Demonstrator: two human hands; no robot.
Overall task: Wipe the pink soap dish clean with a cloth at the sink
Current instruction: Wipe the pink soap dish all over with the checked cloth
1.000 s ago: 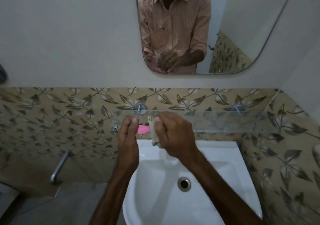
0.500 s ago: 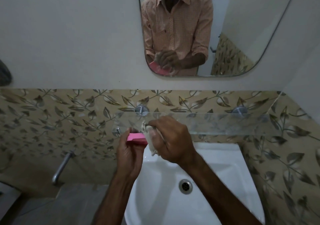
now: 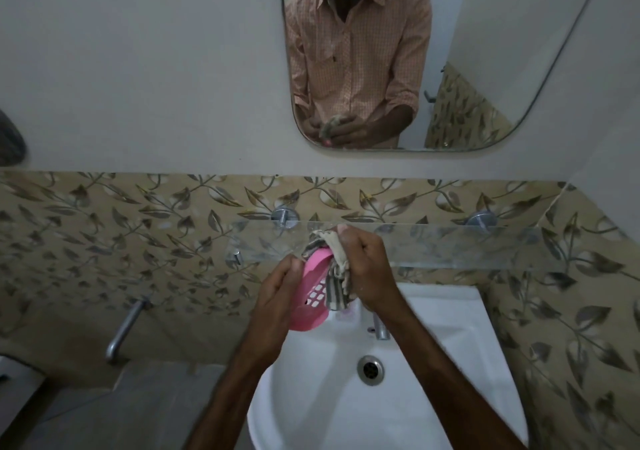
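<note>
Gripping dish (image 3: pixel 310 299) with left hand (image 3: pixel 277 293) above sink (image 3: pixel 433 397) rear rim; long axis running near-to-far, slotted face pointing right. Clenching cloth (image 3: pixel 334 276) in right hand (image 3: pixel 367 266), pressing against dish.

A mirror (image 3: pixel 485 51) hangs above a glass shelf (image 3: pixel 450 246) on leaf-patterned tiles (image 3: pixel 138 228), beside a wall tap (image 3: pixel 123 328).

Plastic, cloth, glaze and glass
Smooth pink plastic dish (image 3: pixel 311 297), striped woven cloth (image 3: pixel 334 276), glossy white sink (image 3: pixel 433 363), shiny metal drain (image 3: pixel 370 370), clear glass shelf (image 3: pixel 450 247).
</note>
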